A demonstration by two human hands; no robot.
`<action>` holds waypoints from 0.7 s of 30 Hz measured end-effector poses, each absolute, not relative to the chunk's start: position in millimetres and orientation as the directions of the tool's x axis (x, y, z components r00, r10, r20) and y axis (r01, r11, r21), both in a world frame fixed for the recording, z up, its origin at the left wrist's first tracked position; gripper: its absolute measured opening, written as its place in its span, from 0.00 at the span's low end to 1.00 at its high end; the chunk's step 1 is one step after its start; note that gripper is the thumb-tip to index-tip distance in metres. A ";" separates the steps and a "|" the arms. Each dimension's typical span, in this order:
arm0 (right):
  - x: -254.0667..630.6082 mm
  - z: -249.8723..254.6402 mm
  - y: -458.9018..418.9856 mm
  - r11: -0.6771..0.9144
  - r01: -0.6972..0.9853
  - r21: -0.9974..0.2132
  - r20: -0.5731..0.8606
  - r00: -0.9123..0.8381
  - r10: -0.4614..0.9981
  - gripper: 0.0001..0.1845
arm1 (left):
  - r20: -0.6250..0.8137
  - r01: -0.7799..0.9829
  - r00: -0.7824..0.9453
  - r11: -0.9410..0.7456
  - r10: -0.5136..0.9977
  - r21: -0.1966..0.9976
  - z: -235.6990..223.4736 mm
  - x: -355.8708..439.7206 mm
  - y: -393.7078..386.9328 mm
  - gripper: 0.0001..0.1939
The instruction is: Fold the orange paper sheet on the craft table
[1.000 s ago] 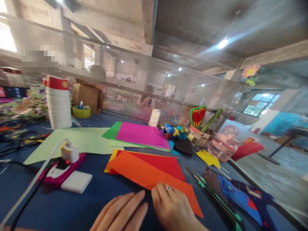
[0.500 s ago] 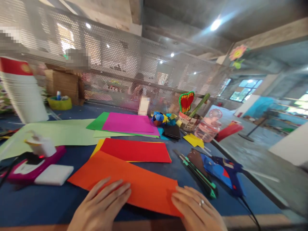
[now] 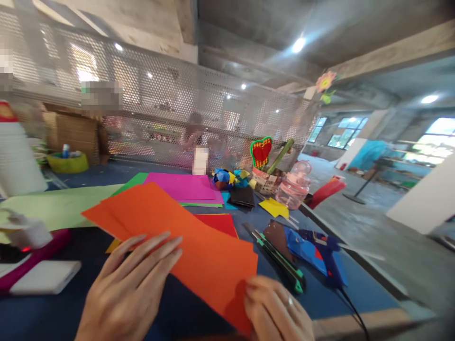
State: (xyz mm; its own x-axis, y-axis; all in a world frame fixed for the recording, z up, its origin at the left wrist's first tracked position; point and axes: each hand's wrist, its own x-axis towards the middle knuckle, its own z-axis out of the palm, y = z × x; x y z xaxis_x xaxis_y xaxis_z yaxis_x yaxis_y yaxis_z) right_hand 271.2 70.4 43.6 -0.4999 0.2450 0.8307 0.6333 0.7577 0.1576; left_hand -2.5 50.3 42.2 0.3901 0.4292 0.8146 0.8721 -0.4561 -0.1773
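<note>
A folded-looking sheet of orange paper slants across the view, raised off the table at its left end. Over its near edge lie the long fingers of my left hand, with the thumb hidden underneath or behind. At the sheet's lower right corner, my right hand, wearing a ring, pinches the edge between thumb and curled fingers. Beneath and behind the orange sheet, red paper and a yellow corner show. Magenta paper lies farther back, over green paper.
Right of the paper lie a green-and-black utility knife and a blue glue gun with its cord. A power strip and white power bank are at left. Behind stand a basket, a pink plastic bottle and a perforated screen.
The orange sheet has been lifted and tilted, its left end rising over the red paper. My left hand rose with it, and my right hand's fingers curled round the corner. The view shifted right.
</note>
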 end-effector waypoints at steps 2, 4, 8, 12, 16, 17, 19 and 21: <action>262.2 49.9 89.4 0.742 0.652 0.155 0.764 -0.555 0.329 0.16 | 0.829 0.906 0.335 -0.396 0.449 -0.151 43.7 0.7 53.7 0.19; 255.3 54.0 110.8 0.728 0.663 0.173 0.689 -0.610 0.392 0.18 | 0.833 0.917 0.316 -0.372 0.455 -0.145 39.8 1.5 53.7 0.19; 252.3 55.6 144.5 0.772 0.616 0.154 0.494 -0.725 0.480 0.10 | 0.791 0.894 0.395 -0.393 0.467 -0.215 24.9 -5.2 46.7 0.18; 258.7 57.9 153.2 0.832 0.552 0.044 0.325 -0.796 0.511 0.14 | 0.787 0.858 0.443 -0.458 0.430 -0.232 16.7 -9.8 40.4 0.13; 263.0 59.9 150.4 0.832 0.550 -0.067 0.259 -0.796 0.547 0.10 | 0.818 0.846 0.433 -0.483 0.379 -0.224 14.0 -7.8 40.1 0.13; 263.5 59.0 149.6 0.827 0.556 -0.088 0.258 -0.789 0.558 0.10 | 0.824 0.845 0.430 -0.487 0.369 -0.222 13.1 -7.3 40.1 0.13; 264.4 55.8 147.9 0.801 0.588 -0.112 0.288 -0.752 0.593 0.09 | 0.832 0.842 0.417 -0.499 0.365 -0.203 11.0 -6.7 39.5 0.13; 266.6 52.1 144.5 0.758 0.641 -0.120 0.360 -0.684 0.635 0.10 | 0.835 0.834 0.417 -0.517 0.359 -0.194 8.4 -6.7 37.2 0.13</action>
State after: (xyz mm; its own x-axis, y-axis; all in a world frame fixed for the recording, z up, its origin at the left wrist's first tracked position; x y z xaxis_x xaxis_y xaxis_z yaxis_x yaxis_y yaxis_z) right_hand 266.6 144.5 52.1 -0.6839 0.6348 0.3596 0.6408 0.7583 -0.1201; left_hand -6.7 37.2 8.4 0.4174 0.3589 0.8349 0.8336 -0.5170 -0.1945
